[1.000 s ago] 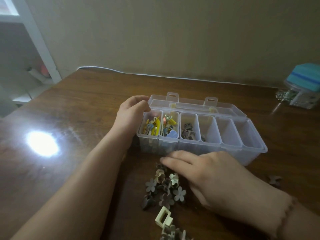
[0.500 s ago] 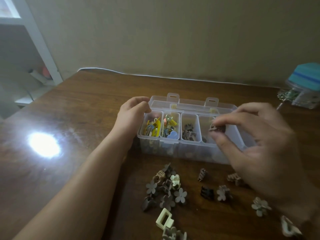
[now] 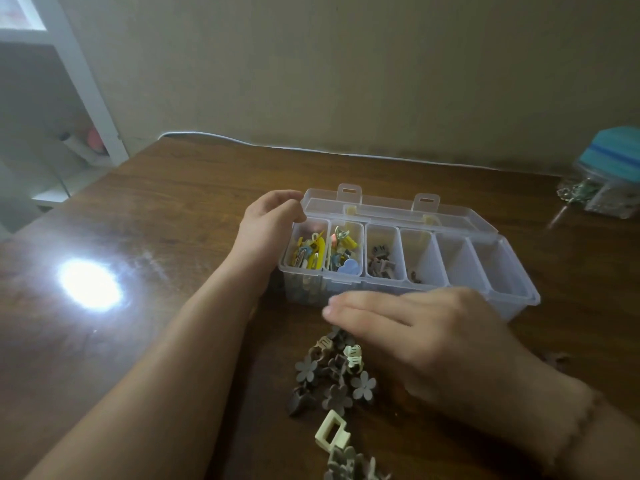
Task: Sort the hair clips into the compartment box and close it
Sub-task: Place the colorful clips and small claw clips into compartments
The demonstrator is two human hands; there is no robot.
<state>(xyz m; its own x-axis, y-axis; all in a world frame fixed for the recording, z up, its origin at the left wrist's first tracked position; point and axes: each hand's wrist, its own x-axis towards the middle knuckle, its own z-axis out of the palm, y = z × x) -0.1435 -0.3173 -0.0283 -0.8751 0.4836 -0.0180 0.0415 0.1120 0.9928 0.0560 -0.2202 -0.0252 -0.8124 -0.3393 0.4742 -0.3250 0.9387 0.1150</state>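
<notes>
A dark wooden table fills the view, with a bright patch of glare on its left part and a thin white cable along its far edge by the wall. At the middle of it sits the clear plastic compartment box, its lid folded open toward the far side and six compartments in a row from left to right. The left hand holds the box's left end, fingers curled over the far left corner. The right hand lies palm down on the near side of the box, fingers straight and together, pointing left over the loose clips; it grips nothing that shows. The two leftmost compartments hold coloured clips, yellow among them, and a blue heart-shaped piece; the third holds brown clips; the fourth has one small dark clip at its near end. A pile of brown and grey flower-shaped hair clips lies on the table just near of the box, partly beneath the right hand, with a cream rectangular claw clip nearer still. At the far right stands a clear container with a teal lid.
</notes>
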